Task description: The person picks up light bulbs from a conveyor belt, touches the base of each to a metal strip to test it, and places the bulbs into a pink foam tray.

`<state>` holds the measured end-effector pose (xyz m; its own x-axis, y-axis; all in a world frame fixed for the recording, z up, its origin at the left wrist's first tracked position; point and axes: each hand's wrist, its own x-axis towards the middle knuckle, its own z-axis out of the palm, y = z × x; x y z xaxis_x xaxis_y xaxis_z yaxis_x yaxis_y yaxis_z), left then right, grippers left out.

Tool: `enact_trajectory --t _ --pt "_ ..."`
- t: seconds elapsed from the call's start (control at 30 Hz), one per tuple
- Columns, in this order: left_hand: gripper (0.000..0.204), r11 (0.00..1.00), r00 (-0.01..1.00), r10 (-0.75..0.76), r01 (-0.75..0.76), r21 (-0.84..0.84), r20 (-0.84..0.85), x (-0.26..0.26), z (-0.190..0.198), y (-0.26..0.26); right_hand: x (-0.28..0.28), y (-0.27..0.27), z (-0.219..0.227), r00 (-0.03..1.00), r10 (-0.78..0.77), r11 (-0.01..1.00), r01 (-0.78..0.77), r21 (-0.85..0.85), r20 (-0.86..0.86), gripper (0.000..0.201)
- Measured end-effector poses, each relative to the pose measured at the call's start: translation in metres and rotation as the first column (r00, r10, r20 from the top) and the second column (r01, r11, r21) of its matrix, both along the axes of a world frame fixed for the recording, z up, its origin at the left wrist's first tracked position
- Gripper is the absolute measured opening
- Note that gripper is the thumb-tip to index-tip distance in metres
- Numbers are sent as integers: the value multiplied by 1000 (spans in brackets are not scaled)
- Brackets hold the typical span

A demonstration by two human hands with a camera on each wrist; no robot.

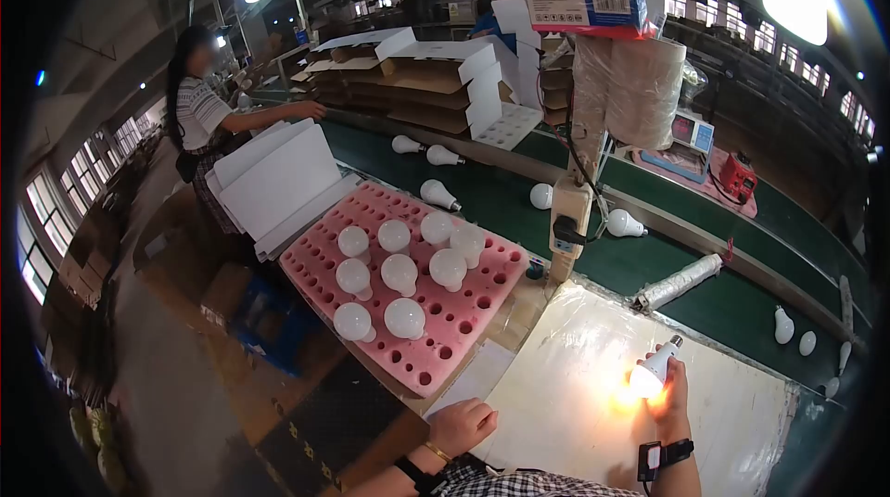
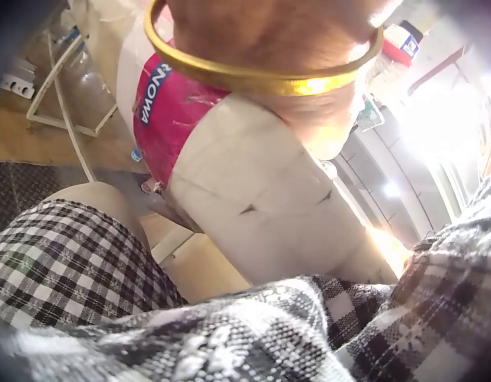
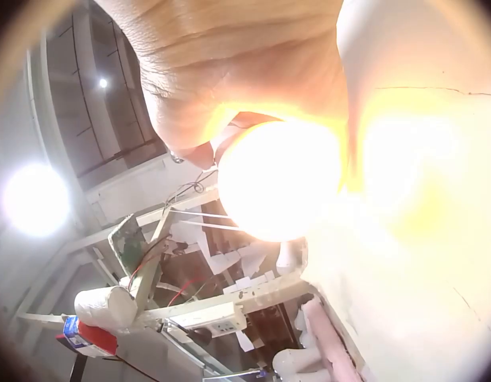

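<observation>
In the head view my right hand (image 1: 671,395) grips a lit light bulb (image 1: 652,373) over the white work board (image 1: 575,358). Its screw cap points up and away, and the glowing dome faces down towards me. Glare washes out the bulb (image 3: 279,181) in the right wrist view, where the palm side of my right hand (image 3: 245,60) curves over it. My left hand (image 1: 464,426) rests at the board's near left edge, loosely curled and holding nothing. The left wrist view shows only the wrist part of that hand, with a gold bangle (image 2: 269,82) round it.
Left of the board, a pink foam tray (image 1: 482,312) with holes carries several white bulbs. More bulbs lie on the green conveyor (image 1: 501,191) beyond. A post with a socket box (image 1: 567,219) rises behind the board, near a wrapped roll (image 1: 681,282). Another person (image 1: 199,98) stands far left.
</observation>
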<state>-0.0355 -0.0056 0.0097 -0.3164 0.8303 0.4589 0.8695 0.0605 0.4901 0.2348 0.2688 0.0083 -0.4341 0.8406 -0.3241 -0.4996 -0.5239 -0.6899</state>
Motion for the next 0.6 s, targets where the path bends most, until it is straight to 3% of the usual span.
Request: enact_trajectory --t 0.2,0.27,0.3,0.33,0.47,0.53,0.6 --pt "20 1000 1000 -4 4 -3 11 0 2 1 2 -1 -6 996 -21 999 18 26 91 44" --pt "20 999 999 -39 39 -2 37 -2 2 0 0 3 -11 999 -6 1000 6 4 38 43" --pt "21 999 1000 31 -31 -9 4 -8 4 -3 1 3 -10 999 28 1000 -28 -7 -39 41" --pt "21 999 1000 12 -12 -38 13 3 -3 3 3 -3 0 999 2 1000 -1 -9 49 40" --pt "18 998 999 -2 4 -66 36 1 -8 5 11 1 -10 998 -14 999 11 45 57 39" --pt "17 997 997 -59 61 -40 50 2 -12 7 4 -3 3 996 -22 999 18 43 86 39" --pt "16 996 999 -16 18 -83 30 0 -11 3 -3 -2 14 996 21 999 -24 37 87 38"
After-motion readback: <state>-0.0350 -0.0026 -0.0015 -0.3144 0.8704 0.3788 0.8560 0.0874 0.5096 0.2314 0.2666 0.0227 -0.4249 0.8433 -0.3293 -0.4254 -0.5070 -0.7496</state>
